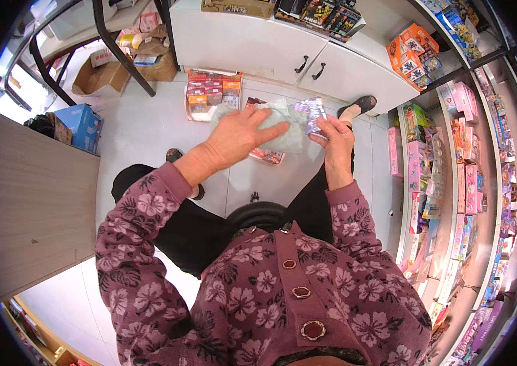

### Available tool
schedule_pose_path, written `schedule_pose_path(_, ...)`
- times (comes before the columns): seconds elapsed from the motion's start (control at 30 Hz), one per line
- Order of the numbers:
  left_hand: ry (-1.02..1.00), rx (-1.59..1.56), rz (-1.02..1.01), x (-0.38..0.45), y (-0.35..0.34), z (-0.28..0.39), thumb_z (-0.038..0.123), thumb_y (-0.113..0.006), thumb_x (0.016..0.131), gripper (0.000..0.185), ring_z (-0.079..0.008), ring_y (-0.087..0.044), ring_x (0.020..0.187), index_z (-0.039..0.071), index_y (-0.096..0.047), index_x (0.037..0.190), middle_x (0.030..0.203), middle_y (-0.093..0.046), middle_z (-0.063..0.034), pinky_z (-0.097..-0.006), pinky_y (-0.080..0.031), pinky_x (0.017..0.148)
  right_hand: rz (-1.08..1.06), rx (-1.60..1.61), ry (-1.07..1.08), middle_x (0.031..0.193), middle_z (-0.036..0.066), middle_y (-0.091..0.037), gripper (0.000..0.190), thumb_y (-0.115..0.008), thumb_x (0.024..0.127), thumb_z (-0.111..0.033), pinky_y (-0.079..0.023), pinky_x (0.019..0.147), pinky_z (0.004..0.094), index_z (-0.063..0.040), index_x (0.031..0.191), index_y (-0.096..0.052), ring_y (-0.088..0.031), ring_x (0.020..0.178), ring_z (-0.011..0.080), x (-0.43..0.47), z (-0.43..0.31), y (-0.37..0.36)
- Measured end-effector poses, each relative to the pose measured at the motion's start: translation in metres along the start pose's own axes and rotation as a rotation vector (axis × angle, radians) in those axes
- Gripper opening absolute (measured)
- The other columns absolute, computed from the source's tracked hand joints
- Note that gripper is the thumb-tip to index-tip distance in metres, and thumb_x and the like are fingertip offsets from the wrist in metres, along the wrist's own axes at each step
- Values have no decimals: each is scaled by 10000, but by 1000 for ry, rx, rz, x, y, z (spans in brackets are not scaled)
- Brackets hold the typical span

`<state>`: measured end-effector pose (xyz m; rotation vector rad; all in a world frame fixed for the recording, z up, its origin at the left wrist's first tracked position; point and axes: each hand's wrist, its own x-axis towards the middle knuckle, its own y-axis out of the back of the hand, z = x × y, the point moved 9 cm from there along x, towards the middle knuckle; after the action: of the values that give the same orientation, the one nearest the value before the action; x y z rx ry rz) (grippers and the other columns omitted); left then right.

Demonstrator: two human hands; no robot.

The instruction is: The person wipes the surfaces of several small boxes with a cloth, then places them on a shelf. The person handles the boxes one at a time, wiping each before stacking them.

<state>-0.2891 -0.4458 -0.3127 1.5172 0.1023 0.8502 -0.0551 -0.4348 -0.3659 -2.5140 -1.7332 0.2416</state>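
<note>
My left hand (242, 135) lies over a crumpled pale green cloth (286, 137), its fingers spread across the top and bunching it. In my right hand (338, 137) a small purple printed box (311, 114) is pinched between thumb and fingers. The cloth's right end meets the box's left side. Beneath the cloth, a red printed box (267, 155) shows partly on the floor; the rest of it is hidden. Just beyond my left hand stands an open tray of small red and orange boxes (212, 91).
White cabinets (249, 45) with black handles stand ahead, display boxes (320, 16) on top. Shelves of packaged goods (450, 183) line the right. To the left are a wooden panel (38, 196), a blue box (80, 128), an open carton (100, 75) and a black metal leg (121, 50).
</note>
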Motion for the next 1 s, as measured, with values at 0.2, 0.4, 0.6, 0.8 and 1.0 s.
schedule_pose_path(0.2, 488, -46, 28, -13, 30, -104, -34, -652, 779, 714, -349, -662, 1070, 279, -579, 1417, 1229, -644, -122, -430, -551, 883, 66, -57, -121, 963, 102, -710, 219, -744, 881, -78, -620, 752, 347, 19, 1043, -634, -707, 788, 181, 25, 45, 67)
schedule_pose_path(0.4, 571, -282, 456, -31, 78, -165, 26, -710, 799, 652, -379, -660, 1065, 252, -580, 1397, 1144, -688, -151, -438, -537, 910, -9, -448, -101, 939, 62, -727, 323, -796, 807, -2, -574, 744, 279, 15, 1090, -640, -704, 849, 147, 47, 116, 86)
schedule_pose_path(0.6, 647, -350, 415, -38, 66, -179, -13, -703, 785, 647, -372, -656, 1118, 200, -587, 1385, 1219, -690, -154, -401, -520, 965, -39, -994, 321, 960, 87, -631, 403, -854, 678, -30, -518, 801, 349, -63, 1039, -677, -642, 884, 230, 76, 143, 65)
schedule_pose_path(0.8, 669, -408, 408, -34, 61, -183, -68, -690, 772, 649, -322, -665, 1149, 140, -597, 1380, 1238, -695, -143, -359, -501, 999, -11, -1082, 167, 997, 94, -579, 417, -855, 676, -47, -516, 807, 396, -101, 1054, -687, -636, 923, 277, 103, 195, 50)
schedule_pose_path(1.0, 726, -407, 309, -19, 50, -182, -88, -682, 778, 643, -284, -666, 1163, 126, -604, 1379, 1262, -695, -134, -354, -498, 1005, 105, -1143, 125, 1025, 82, -592, 439, -875, 676, -71, -519, 804, 419, -128, 1066, -682, -648, 942, 304, 116, 221, 55)
